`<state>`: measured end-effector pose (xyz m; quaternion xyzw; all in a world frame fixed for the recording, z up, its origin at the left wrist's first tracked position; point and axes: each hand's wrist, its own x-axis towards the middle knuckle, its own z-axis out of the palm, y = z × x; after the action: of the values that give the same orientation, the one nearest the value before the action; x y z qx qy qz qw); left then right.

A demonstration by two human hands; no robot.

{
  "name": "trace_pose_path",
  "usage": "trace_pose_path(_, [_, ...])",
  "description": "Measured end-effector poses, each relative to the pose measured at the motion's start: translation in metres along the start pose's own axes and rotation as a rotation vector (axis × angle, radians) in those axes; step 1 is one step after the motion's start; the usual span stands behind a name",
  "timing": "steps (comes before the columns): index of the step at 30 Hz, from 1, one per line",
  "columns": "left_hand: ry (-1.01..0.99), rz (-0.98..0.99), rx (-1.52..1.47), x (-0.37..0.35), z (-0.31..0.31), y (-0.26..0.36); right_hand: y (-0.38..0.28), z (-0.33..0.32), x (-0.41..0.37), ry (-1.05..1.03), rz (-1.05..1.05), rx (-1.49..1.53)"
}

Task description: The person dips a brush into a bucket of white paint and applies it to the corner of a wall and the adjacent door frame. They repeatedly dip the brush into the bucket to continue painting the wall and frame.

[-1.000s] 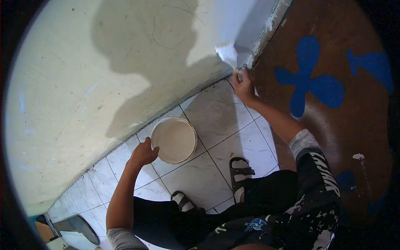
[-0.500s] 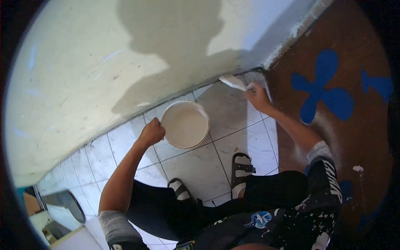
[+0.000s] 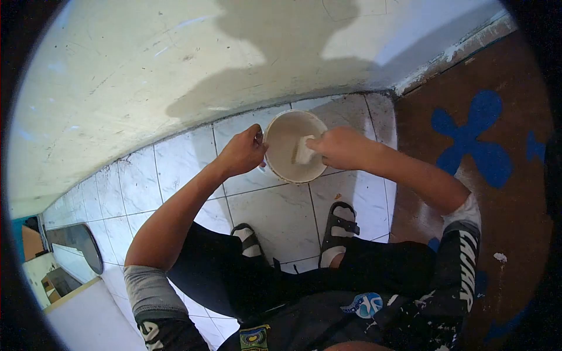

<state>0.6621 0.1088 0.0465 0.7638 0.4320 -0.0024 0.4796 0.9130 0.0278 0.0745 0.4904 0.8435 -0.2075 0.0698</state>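
A white round bucket is held up over the tiles, with pale off-white paint showing inside. My left hand is closed at the bucket's left rim; whether it pinches the rim or a handle is hard to see. From the right, my right hand reaches across the rim, its fingers closed round a paintbrush. The white-coated head of the paintbrush is down inside the bucket, against the paint, while its handle is hidden in my fist.
A scuffed cream wall meets the white tiled floor just beyond the bucket. On the right lies a brown surface with blue petal shapes. My sandalled feet stand below. Furniture is at the lower left.
My right hand has brought the paintbrush left from near the wall corner into the bucket. In view, the bucket and my left hand sit further right and higher.
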Motion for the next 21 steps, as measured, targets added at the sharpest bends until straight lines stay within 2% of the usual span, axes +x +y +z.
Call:
trace_pose_path(2, [0.013, -0.001, -0.035, -0.002, 0.004, 0.006, -0.002, 0.01, 0.015, -0.035, -0.09, -0.095])
trace_pose_path(5, [0.019, -0.012, -0.099, -0.005, 0.01, 0.019, -0.007, 0.023, 0.025, 0.008, -0.116, -0.172])
trace_pose_path(8, [0.005, -0.003, -0.12, -0.004, 0.012, 0.018, -0.006, 0.038, 0.035, 0.057, -0.056, -0.215])
trace_pose_path(11, [-0.011, 0.003, -0.127, -0.002, 0.014, 0.018, -0.001, 0.046, 0.042, 0.023, -0.094, -0.272])
trace_pose_path(21, [-0.012, 0.002, -0.12, -0.001, 0.015, 0.02, 0.006, 0.067, 0.053, -0.104, -0.123, -0.246])
